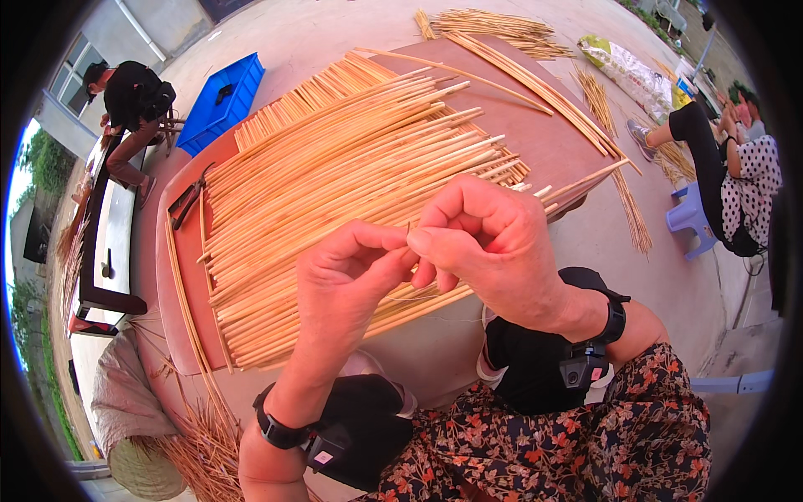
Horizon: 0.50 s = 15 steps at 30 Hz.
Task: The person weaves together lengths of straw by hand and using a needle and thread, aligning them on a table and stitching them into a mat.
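Observation:
Close together above the near side of a mat of straight tan sticks (326,167), both my hands are closed in a pinch. My left hand (343,276) has thumb and index finger meeting at the tips, which touch the right thumb tip. My right hand (493,251) is pinched at the same spot, its other fingers curled. A fine thread (456,320) trails below the hands; what sits between the fingertips is very small. The sticks lie side by side in a broad row on a reddish-brown table (180,309).
Pliers (191,197) lie at the table's left edge. Loose long sticks (535,92) rest at the far right. Beyond are a blue crate (222,100), a purple stool (693,219), stick bundles (493,32) on the floor and two seated people. A sack (130,393) stands at the lower left.

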### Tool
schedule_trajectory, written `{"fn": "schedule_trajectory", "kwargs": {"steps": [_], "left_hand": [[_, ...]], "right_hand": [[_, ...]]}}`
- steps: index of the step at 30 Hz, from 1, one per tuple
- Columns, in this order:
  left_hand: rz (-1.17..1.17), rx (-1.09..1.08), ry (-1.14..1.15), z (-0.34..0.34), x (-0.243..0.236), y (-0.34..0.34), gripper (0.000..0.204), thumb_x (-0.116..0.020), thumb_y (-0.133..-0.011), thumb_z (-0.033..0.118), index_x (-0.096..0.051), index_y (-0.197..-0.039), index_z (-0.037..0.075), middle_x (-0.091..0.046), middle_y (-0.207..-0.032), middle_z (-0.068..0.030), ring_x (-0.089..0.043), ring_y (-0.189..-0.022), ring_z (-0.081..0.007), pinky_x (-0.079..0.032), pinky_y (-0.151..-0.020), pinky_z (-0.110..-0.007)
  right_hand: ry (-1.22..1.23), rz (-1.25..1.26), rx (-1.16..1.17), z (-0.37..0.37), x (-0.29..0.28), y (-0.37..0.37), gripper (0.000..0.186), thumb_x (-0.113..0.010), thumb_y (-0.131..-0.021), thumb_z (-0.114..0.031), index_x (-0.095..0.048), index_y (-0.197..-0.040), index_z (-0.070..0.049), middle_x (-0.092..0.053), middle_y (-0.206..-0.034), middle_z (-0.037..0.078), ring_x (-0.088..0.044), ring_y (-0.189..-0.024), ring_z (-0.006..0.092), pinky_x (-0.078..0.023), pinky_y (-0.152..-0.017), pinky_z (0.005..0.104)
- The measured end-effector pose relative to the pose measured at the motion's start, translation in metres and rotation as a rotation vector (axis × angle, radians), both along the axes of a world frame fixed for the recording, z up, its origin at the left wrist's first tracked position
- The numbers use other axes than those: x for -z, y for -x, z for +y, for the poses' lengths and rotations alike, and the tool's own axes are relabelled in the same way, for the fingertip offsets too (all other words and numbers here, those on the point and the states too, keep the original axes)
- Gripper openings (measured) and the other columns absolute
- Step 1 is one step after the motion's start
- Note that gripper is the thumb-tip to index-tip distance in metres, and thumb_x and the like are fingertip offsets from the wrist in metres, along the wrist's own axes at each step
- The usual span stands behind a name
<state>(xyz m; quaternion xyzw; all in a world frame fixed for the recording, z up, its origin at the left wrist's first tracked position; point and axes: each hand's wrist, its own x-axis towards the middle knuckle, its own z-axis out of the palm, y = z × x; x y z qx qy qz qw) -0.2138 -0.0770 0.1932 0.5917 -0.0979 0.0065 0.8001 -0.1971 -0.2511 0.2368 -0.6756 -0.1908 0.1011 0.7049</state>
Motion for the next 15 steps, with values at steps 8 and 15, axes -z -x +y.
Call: {"fn": "schedule_trajectory", "kwargs": {"steps": [8, 15], "left_hand": [[0.022, 0.005, 0.048, 0.001, 0.0008, -0.0012, 0.009, -0.065, -0.087, -0.005, -0.066, -0.095, -0.003, -0.068, -0.089, -0.0073, -0.065, -0.079, -0.0118, -0.055, -0.073, -0.025], [0.012, 0.009, 0.035, 0.0004, 0.0001, -0.0011, 0.01, -0.064, -0.087, -0.006, -0.066, -0.096, -0.003, -0.068, -0.09, -0.007, -0.065, -0.081, -0.0117, -0.055, -0.074, -0.025]], "right_hand": [[-0.029, -0.059, 0.024, 0.0011, 0.0062, 0.0002, 0.01, -0.063, -0.089, -0.008, -0.059, -0.084, 0.0, -0.063, -0.066, 0.001, -0.058, -0.059, 0.0021, -0.045, -0.05, 0.0183], [0.028, -0.034, -0.029, -0.0013, 0.0029, -0.0002, 0.009, -0.06, -0.092, -0.006, -0.055, -0.088, 0.0, -0.065, -0.078, 0.005, -0.064, -0.068, 0.0062, -0.048, -0.053, 0.0172]]}}
